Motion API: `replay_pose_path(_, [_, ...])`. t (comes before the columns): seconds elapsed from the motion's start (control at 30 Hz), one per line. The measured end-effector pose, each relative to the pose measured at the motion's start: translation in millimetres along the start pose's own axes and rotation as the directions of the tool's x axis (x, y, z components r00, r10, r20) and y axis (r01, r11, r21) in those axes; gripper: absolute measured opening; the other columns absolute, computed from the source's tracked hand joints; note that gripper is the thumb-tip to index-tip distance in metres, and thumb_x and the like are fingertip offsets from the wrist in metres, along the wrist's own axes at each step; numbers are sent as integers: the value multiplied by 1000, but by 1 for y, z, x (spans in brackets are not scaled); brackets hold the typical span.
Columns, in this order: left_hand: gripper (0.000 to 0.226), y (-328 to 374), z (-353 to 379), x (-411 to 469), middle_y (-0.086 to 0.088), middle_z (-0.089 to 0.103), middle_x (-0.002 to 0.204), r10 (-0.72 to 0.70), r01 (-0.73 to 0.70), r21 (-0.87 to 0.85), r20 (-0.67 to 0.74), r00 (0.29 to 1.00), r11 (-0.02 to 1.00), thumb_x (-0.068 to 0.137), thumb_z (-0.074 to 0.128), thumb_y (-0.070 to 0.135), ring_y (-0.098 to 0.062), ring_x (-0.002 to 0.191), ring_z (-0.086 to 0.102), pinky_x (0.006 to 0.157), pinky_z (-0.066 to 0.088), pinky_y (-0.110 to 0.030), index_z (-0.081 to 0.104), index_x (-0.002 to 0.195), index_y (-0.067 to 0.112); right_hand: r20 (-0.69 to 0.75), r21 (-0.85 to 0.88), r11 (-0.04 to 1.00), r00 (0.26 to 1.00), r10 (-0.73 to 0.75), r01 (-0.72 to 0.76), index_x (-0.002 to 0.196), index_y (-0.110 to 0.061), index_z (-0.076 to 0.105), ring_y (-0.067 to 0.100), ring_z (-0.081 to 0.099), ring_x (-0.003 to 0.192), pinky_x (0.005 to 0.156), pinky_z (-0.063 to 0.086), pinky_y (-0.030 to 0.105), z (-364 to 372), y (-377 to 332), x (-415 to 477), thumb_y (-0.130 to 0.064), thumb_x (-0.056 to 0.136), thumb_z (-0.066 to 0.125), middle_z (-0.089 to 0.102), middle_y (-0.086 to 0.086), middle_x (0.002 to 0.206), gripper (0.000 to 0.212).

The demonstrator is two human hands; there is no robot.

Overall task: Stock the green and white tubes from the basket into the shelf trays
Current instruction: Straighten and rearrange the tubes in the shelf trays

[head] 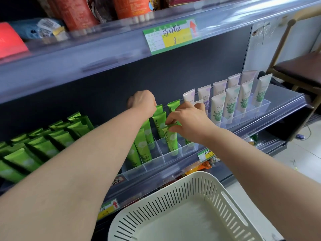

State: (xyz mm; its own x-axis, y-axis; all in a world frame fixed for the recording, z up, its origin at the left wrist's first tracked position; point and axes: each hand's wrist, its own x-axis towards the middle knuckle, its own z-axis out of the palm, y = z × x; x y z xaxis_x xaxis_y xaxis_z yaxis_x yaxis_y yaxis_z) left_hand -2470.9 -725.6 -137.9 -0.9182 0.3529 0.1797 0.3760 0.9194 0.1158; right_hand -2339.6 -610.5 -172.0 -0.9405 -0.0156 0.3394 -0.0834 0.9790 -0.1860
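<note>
A clear divided tray on the middle shelf holds upright green tubes. My right hand pinches the top of one green tube standing in a front slot. My left hand reaches to the back of the tray, its fingers curled out of sight behind the rear green tubes. To the right, white tubes stand in a second clear tray. The cream slotted basket sits below, with no tubes visible inside.
More green tubes lie stacked on the shelf at left. The upper shelf edge carries a green and yellow price tag, with orange packs above. A wooden chair stands at right. Snack packs fill the lower shelf.
</note>
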Motion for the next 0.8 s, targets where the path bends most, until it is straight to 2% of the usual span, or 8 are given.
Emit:
replay_pose_path(0.13, [10,1,-10,-5,1,70,107,-5,6,-45,14,1000,999,82,74,27,-25,100,64,74,47,-29,75,92,28,17,-7,1000,1000,-6,6,115,-36,62,15,37,121,87,25,41,-3,-3,-1,-45,89,58,62,-13,107,28])
replay_pose_path(0.3, [9,-11,-26,-17,8,71,106,26,-27,-141,-7,1000,990,84,72,24,-20,100,64,74,47,-28,76,91,28,-37,34,999,999,5,-4,107,-35,66,17,43,116,87,29,40,-6,-14,0,-41,92,54,65,-13,103,20])
replay_pose_path(0.43, [10,-33,-37,-33,10,72,100,105,-99,-204,16,994,974,82,73,20,-17,99,64,89,51,-31,77,90,25,-89,52,999,996,-11,16,101,-34,67,18,51,107,85,34,38,-6,-29,1,-32,94,51,66,-11,104,18])
replay_pose_path(0.5, [11,-45,-42,-41,12,69,91,116,-107,-215,30,993,971,80,74,20,-15,97,64,91,51,-33,77,90,26,-99,45,998,994,-39,44,104,-34,67,19,55,105,86,36,38,-3,-37,3,-28,94,51,66,-10,105,20])
replay_pose_path(0.57, [12,-58,-45,-48,13,66,85,118,-108,-221,35,992,969,80,75,20,-14,96,65,89,51,-31,77,90,26,-105,42,997,992,-63,68,107,-32,67,20,57,106,87,38,38,0,-47,6,-26,93,52,67,-8,108,21])
replay_pose_path(0.7, [15,-78,-52,-58,7,72,99,116,-109,-217,20,993,970,82,74,18,-12,94,64,82,45,-21,77,96,23,-42,-1,995,994,-105,105,114,-29,65,22,55,110,89,41,37,8,-65,15,-28,93,54,65,-3,113,24])
replay_pose_path(0.8, [15,-87,-56,-63,7,73,100,107,-99,-214,26,994,972,82,74,19,-10,91,63,80,44,-20,77,95,25,-11,-34,994,994,-106,105,114,-28,64,23,52,111,86,43,38,15,-76,19,-30,93,54,63,-4,116,24])
